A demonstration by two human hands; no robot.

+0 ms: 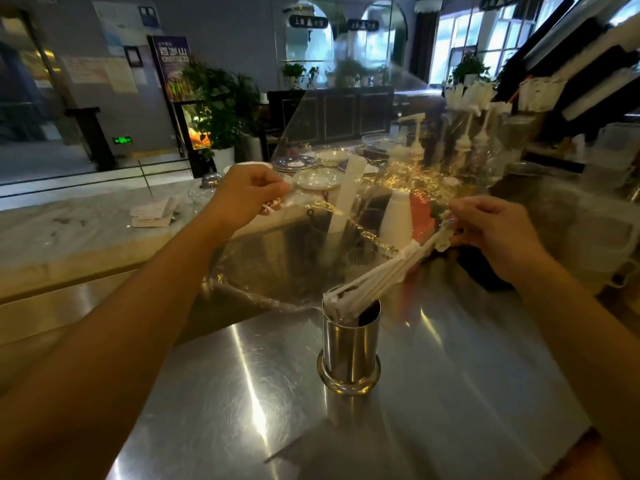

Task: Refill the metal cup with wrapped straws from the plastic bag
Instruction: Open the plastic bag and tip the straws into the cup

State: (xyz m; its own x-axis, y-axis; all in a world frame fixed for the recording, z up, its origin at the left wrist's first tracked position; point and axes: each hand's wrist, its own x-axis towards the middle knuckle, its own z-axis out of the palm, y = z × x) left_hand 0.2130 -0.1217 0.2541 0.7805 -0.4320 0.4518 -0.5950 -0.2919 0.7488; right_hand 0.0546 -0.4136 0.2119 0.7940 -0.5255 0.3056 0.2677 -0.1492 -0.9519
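A shiny metal cup (349, 355) stands upright on the steel counter (242, 393). A bundle of white wrapped straws (384, 271) slants from the upper right down into the cup's mouth. My right hand (498, 233) pinches the upper ends of the straws. A large clear plastic bag (287, 244) hangs spread above and behind the cup. My left hand (242, 199) grips the bag's upper left edge. The bag's lower edge droops to the counter just left of the cup.
Behind the bag are stacked plates (318, 178), a white squeeze bottle (398, 220), pump bottles (415, 136) and a tall white cup stack (346, 199). A marble ledge (69, 230) with folded papers (152, 213) runs on the left. Jugs (606, 244) stand at the right.
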